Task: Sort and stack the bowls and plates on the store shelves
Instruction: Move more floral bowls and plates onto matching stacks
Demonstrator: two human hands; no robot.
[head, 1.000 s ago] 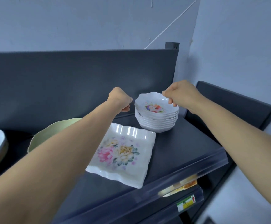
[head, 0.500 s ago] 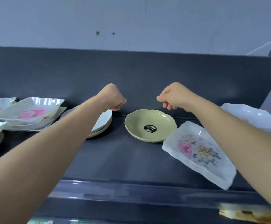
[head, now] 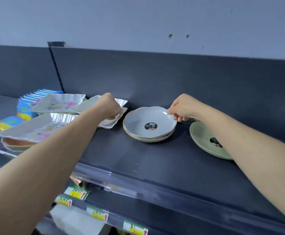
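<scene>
A grey round plate [head: 149, 122] with a black sticker tops a short stack of round plates on the dark shelf [head: 138, 160]. My right hand [head: 180, 109] reaches to its right rim and pinches it with curled fingers. Right of that, a green round plate [head: 202, 136] lies partly under my right forearm. My left hand [head: 110, 108] is a closed fist hovering over small white square dishes [head: 112, 123] left of the grey plate; no grip on them shows. White square floral plates [head: 58, 103] lie further left.
A large floral square plate [head: 36, 128] rests tilted on a brown bowl [head: 17, 143] at the shelf's left front. Blue packets [head: 28, 102] stand behind. The shelf back panel [head: 172, 78] rises close behind the plates. Price tags [head: 77, 192] hang on the lower shelf's front rail.
The view swung left along the shelf, from the floral bowl stack to the grey plate stack. My right hand came onto the grey plate's rim; my left fist moved over the white square dishes.
</scene>
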